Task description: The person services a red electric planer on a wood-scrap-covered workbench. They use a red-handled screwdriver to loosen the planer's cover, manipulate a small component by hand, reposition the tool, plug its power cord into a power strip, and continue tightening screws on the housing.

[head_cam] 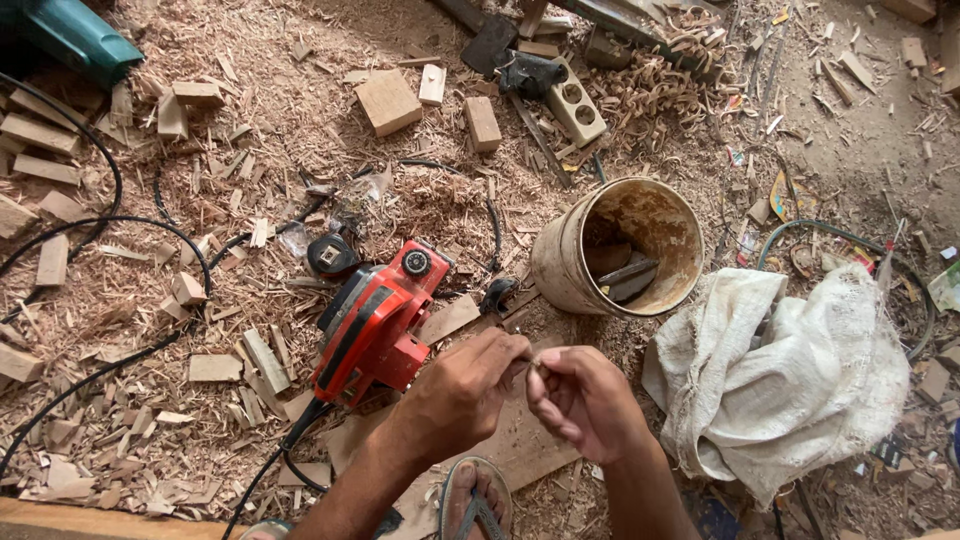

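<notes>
My left hand and my right hand meet low in the middle of the view. Their fingertips pinch a very small object between them; it is too small to name. A red and black electric planer lies on the floor just left of my left hand, with its black cord running down toward me. A dirty round bucket stands just above my hands and holds some dark tools. My sandalled foot shows under my forearms.
Wood chips, shavings and offcut blocks cover the floor. A crumpled white sack lies to the right. Black cables loop on the left, by a teal tool at the top left corner. A power strip lies at the top.
</notes>
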